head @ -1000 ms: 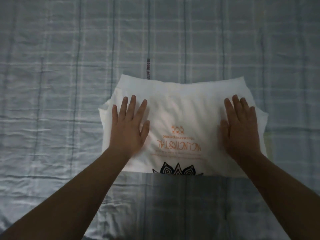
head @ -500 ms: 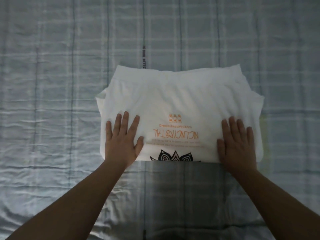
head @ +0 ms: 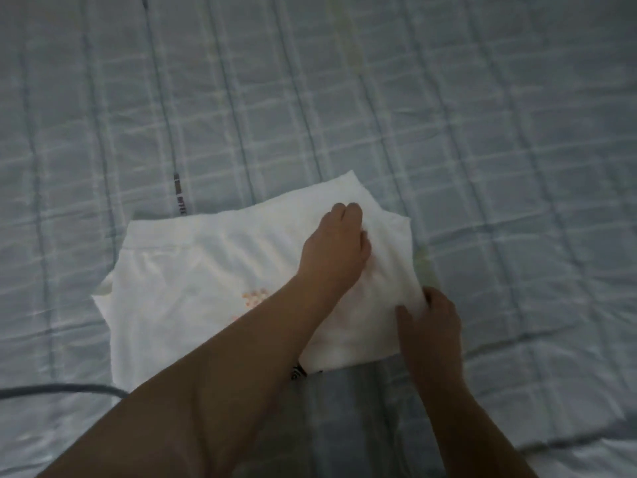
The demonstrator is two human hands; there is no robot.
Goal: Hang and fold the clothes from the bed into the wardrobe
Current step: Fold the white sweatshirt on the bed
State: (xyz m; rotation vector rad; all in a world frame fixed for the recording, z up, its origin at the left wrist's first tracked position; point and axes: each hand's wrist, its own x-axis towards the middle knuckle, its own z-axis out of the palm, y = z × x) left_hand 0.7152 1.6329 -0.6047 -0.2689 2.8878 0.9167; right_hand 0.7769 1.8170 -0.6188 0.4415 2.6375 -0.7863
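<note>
A folded white T-shirt (head: 193, 288) with an orange print lies flat on the grey-blue checked bed sheet (head: 482, 132). My left hand (head: 336, 246) reaches across the shirt to its far right corner, fingers curled into the fabric there. At the near right edge, my right hand (head: 431, 322) has its thumb on top of the cloth and its fingers tucked at the edge. My left forearm covers most of the print. No wardrobe is in view.
The sheet spreads out on all sides of the shirt. A small dark label strip (head: 179, 198) sits on the sheet just beyond the shirt. A dark curved band (head: 62, 388) lies at the lower left. The sheet folds down at the lower right (head: 586, 439).
Both hands lay flat on the shirt, sliding toward me. Now my left hand has crossed to the far right corner and my right hand has taken the right edge. The view has swung.
</note>
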